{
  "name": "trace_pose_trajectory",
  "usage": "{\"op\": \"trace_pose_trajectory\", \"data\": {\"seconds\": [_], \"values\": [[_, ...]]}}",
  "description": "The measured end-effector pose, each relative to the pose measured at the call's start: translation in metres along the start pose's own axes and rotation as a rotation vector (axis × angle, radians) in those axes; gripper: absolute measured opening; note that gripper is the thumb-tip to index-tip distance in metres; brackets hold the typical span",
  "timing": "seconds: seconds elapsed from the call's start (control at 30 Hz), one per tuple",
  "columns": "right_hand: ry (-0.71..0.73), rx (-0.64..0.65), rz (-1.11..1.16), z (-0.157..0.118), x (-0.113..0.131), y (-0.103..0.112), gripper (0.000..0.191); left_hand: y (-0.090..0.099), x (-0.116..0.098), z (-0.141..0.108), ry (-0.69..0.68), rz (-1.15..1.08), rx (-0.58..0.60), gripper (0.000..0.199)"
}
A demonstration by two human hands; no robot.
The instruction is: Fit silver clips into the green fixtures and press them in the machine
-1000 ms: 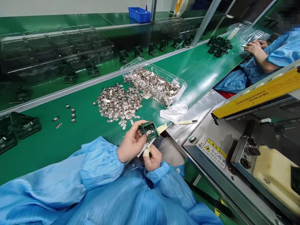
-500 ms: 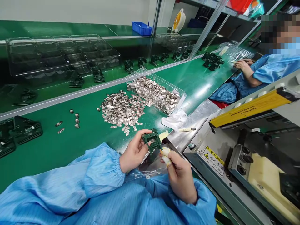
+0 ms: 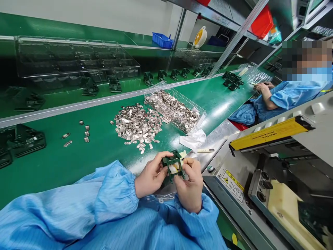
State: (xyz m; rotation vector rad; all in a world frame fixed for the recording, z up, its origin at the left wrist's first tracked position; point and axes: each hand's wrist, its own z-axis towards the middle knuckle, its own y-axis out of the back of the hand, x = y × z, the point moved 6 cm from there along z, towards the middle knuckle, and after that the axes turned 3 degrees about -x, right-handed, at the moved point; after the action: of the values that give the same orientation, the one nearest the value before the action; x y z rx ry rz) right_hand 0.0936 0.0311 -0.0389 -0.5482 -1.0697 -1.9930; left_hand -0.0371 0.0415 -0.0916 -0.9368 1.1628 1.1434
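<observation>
My left hand [image 3: 152,175] is closed on the left side of a dark green plastic frame [image 3: 172,160] with an open middle, held above my lap at the table's front edge. My right hand [image 3: 190,184] grips the right side of the same frame. Through its opening shows a whitish-yellow covering [image 3: 173,169], which looks like the wrap on my right fingers; those fingertips are partly hidden behind the frame. Ahead on the green table lies a heap of small silvery metal pieces [image 3: 137,125], beside a clear plastic box [image 3: 201,119] filled with more of them.
Several loose metal pieces [image 3: 87,133] and dark green frames [image 3: 28,140] lie to the left. A white cloth [image 3: 194,140] and a pale yellow-white strip [image 3: 205,150] are near the edge. A machine with a yellow bar [image 3: 270,133] stands right; a co-worker in blue [image 3: 293,93] sits beyond.
My right hand has moved up and left from beside the frame and now grips it, its wrapped fingers passing behind. The frame has turned in my left hand. The camera view has tilted slightly.
</observation>
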Motion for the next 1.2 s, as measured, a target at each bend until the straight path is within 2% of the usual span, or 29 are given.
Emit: {"op": "trace_pose_trajectory", "data": {"seconds": [0.13,0.27,0.37,0.47,0.57,0.63,0.7,0.77,0.83,0.93,1.0,1.07,1.13,1.2], "values": [[-0.054,0.004,0.065,-0.001,-0.002,-0.001,0.017,0.001,-0.005,0.000,-0.041,0.069,-0.024,0.033],[-0.191,-0.002,0.173,-0.006,-0.007,-0.007,0.005,0.000,-0.008,0.000,-0.055,0.053,-0.021,0.031],[-0.294,-0.062,0.313,-0.012,-0.010,-0.011,0.003,0.000,-0.009,-0.003,-0.061,0.065,-0.003,0.031],[-0.371,-0.090,0.484,-0.017,-0.014,-0.011,0.010,-0.002,-0.010,-0.006,-0.043,0.057,0.028,0.030],[-0.416,-0.045,0.594,-0.018,-0.022,0.001,0.007,-0.004,-0.010,-0.006,0.036,-0.067,0.049,0.028],[-0.415,0.032,0.632,-0.017,-0.026,0.015,0.019,-0.006,-0.010,-0.006,0.112,-0.149,0.076,0.030],[-0.358,0.167,0.623,-0.017,-0.025,0.029,0.045,-0.012,-0.013,-0.008,0.170,-0.171,0.129,0.034],[-0.269,0.295,0.568,-0.021,-0.017,0.044,0.066,-0.021,-0.024,-0.009,0.179,-0.119,0.218,0.036],[-0.193,0.322,0.512,-0.028,-0.010,0.062,0.075,-0.034,-0.043,-0.008,0.145,-0.035,0.356,0.035],[-0.145,0.189,0.461,-0.042,-0.008,0.106,0.074,-0.067,-0.077,0.002,0.084,0.057,0.674,0.040],[-0.191,-0.024,0.390,-0.055,-0.018,0.154,0.069,-0.097,-0.098,0.018,0.021,0.094,0.848,0.050],[-0.258,-0.418,0.240,-0.075,-0.031,0.220,0.064,-0.138,-0.116,0.041,-0.139,0.160,0.884,0.059],[-0.267,-0.844,0.085,-0.101,-0.039,0.285,0.063,-0.189,-0.131,0.063,-0.363,0.232,0.822,0.065],[-0.244,-1.038,0.041,-0.116,-0.045,0.327,0.062,-0.245,-0.138,0.077,-0.504,0.275,0.789,0.078]]}}
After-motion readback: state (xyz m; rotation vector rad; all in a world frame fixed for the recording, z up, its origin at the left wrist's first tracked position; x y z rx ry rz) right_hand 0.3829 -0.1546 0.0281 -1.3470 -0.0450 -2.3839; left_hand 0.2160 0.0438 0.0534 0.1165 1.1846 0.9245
